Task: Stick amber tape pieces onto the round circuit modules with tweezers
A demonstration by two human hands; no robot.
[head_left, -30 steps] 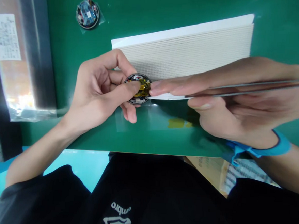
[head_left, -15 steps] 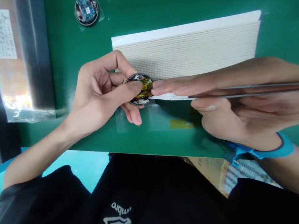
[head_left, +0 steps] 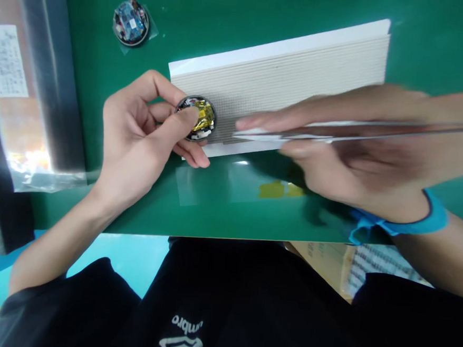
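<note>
My left hand (head_left: 134,127) is closed on a round electronic module (head_left: 206,114), its thumb pressing on shiny yellow tape across the face. Fingers support the module's rim from behind, over the left end of a pale ribbed sheet (head_left: 289,74). To the right, my right hand (head_left: 336,154) grips metal tweezers (head_left: 258,135), blurred by motion. The tweezer tips point left towards the module, with a gap between them. Whether the tips hold anything cannot be made out. Below lies a clear film (head_left: 222,186) with yellow tape pieces (head_left: 272,190).
Another round module (head_left: 131,24), with a blue board, lies at the back left on the green tabletop (head_left: 235,10). At the left are a labelled plastic bag (head_left: 40,128) and a dark foam-lined box (head_left: 10,216). The table's front edge runs close to my body.
My left hand has carried the module left and slightly up. My right hand has drawn the tweezers off the module, leaving a gap. The yellow tape on it shows more fully.
</note>
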